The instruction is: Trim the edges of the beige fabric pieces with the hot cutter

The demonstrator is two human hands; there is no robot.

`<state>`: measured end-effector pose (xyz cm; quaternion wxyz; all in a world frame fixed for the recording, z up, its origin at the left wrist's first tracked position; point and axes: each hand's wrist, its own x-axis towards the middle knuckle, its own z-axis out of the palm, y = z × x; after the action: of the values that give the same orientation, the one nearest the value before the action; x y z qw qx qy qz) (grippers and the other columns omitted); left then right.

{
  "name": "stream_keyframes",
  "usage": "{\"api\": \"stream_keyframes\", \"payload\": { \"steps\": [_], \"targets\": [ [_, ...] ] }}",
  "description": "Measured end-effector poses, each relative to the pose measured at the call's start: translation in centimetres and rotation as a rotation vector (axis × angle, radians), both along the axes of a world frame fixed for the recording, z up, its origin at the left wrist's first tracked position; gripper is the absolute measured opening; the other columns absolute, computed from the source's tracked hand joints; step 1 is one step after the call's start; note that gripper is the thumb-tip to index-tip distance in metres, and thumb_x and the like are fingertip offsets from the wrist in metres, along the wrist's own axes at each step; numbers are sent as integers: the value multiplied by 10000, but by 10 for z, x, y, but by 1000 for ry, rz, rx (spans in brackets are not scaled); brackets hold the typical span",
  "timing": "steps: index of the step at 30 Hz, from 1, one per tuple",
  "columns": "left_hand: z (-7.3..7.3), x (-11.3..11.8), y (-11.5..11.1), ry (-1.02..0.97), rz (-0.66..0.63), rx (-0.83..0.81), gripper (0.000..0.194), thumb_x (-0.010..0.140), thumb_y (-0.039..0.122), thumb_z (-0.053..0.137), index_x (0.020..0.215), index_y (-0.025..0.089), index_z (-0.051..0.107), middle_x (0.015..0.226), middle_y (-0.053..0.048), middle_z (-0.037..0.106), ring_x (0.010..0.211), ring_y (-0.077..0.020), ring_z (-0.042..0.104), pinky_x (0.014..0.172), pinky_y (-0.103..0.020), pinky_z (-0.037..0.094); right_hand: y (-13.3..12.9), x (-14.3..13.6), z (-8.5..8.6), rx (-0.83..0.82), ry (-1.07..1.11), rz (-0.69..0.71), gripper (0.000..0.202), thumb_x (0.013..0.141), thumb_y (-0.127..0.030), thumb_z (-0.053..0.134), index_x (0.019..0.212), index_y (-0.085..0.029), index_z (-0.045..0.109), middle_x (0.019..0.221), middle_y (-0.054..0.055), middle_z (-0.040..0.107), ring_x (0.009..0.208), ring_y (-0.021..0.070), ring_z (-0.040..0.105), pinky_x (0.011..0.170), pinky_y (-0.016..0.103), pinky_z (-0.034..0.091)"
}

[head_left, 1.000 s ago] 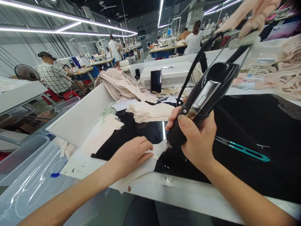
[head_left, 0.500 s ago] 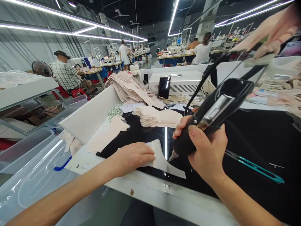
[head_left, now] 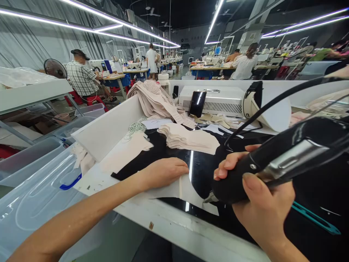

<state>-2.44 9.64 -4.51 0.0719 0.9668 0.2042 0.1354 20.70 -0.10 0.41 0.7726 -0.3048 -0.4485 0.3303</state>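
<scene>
My right hand is wrapped round a black corded hand tool with a silver lever. The tool's pointed metal tip meets the curved edge of a white fabric piece, close to its narrow right end. Over the upper left part of that piece lies my left hand, its fingers together and bent down onto the fabric, hiding what is under them. A pale seam or strip runs across the piece beside the fingertips. Both rest over a glossy black work surface.
Behind my hands lies a stack of cream fabric pieces. Green thread is heaped at the left. A phone leans on a white vented machine. Teal tweezers lie at the right. People sit at sewing machines beyond.
The tool and my right hand have moved right and lower, bringing the tip onto the fabric edge. My left fingers have curled more. Another hand near the tool's rear has mostly left view.
</scene>
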Motion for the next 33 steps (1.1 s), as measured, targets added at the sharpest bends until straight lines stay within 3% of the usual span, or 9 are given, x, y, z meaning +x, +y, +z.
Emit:
{"api": "stream_keyframes", "payload": {
  "steps": [4, 11, 15, 25, 33],
  "targets": [
    [-5, -11, -4, -56, -8, 10, 317, 1298, 198, 572, 1437, 168, 855, 1453, -158, 892, 1390, -271, 864, 1224, -381, 705, -1, 5, 1, 13, 1, -8, 505, 835, -525, 1139, 1174, -321, 825, 822, -26, 777, 624, 202, 731, 578, 353, 699],
    [-6, -16, -9, -79, -58, 86, 331, 1254, 88, 588, 1424, 147, 866, 1432, -171, 900, 1381, -291, 866, 1222, -410, 719, -7, 10, 5, 10, -17, -5, 435, 884, -469, 1092, 1192, -346, 812, 825, -20, 737, 619, 234, 717, 540, 405, 680],
    [-7, -16, -11, -118, -91, 147, 298, 1243, 62, 609, 1390, 110, 863, 1392, -169, 910, 1333, -294, 883, 1188, -393, 733, -3, 10, 8, -6, 6, -13, 487, 817, -479, 1131, 1158, -313, 824, 791, -23, 748, 591, 224, 708, 514, 384, 669],
    [-19, -11, -13, -150, -48, 218, 256, 1294, 184, 613, 1337, 127, 859, 1376, -140, 910, 1322, -257, 880, 1215, -347, 717, 54, -12, 18, 23, 106, -111, 456, 754, -370, 1045, 1090, -299, 745, 773, -81, 761, 579, 186, 709, 529, 326, 656],
    [-25, -11, -16, -190, -25, 244, 203, 1263, 148, 650, 1308, 140, 848, 1361, -132, 897, 1242, -230, 892, 1150, -326, 744, 81, -30, 1, 124, 25, -91, 557, 855, -532, 1082, 1173, -307, 683, 858, -92, 761, 625, 144, 718, 581, 281, 632]
  ]
}}
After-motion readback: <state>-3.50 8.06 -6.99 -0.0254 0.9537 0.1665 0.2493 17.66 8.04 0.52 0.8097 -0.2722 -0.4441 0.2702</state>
